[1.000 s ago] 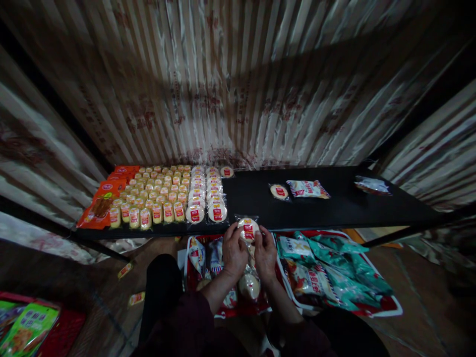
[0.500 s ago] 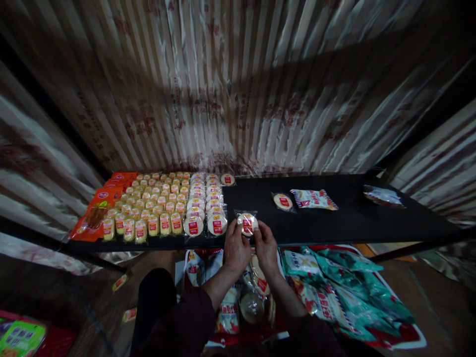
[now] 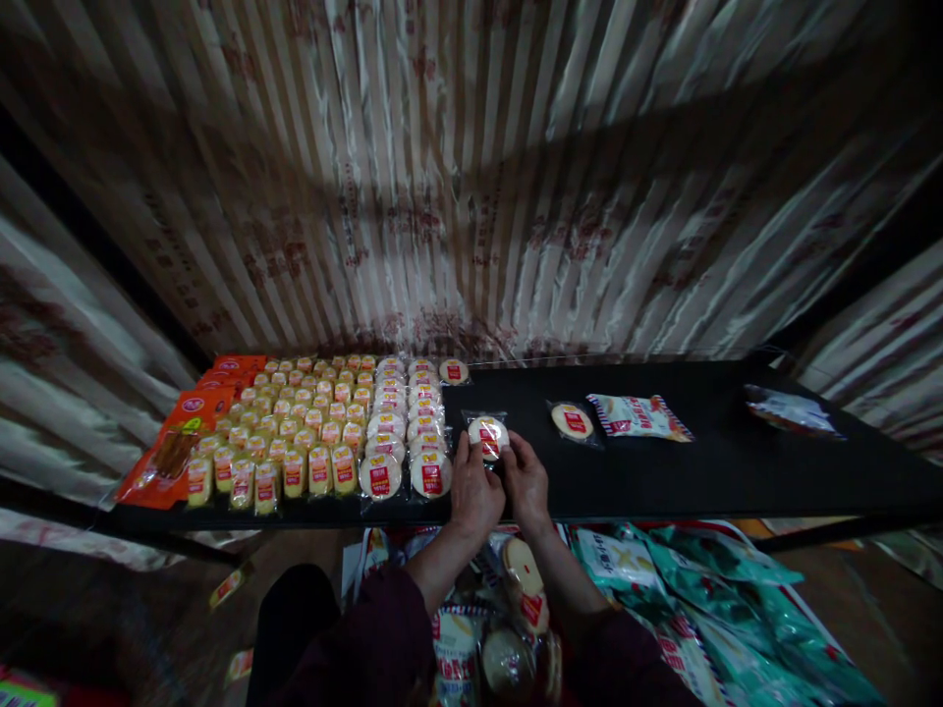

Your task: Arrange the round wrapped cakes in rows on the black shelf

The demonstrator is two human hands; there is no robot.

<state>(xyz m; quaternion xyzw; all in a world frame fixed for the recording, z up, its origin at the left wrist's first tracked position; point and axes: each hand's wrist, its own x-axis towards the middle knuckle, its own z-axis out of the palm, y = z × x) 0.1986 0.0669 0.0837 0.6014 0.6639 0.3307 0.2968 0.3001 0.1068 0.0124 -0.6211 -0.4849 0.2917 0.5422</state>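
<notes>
Head view: round snack (image 3: 487,433) between left hand (image 3: 473,496) and right hand (image 3: 527,485)

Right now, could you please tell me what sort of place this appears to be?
Probably a snack stall or small shop: a long black shelf displays rows of wrapped yellow cakes beside orange packets, with teal bags lower down.

Left grip (image 3: 473,493) and right grip (image 3: 526,479) hold a wrapped round snack (image 3: 487,433).
</notes>
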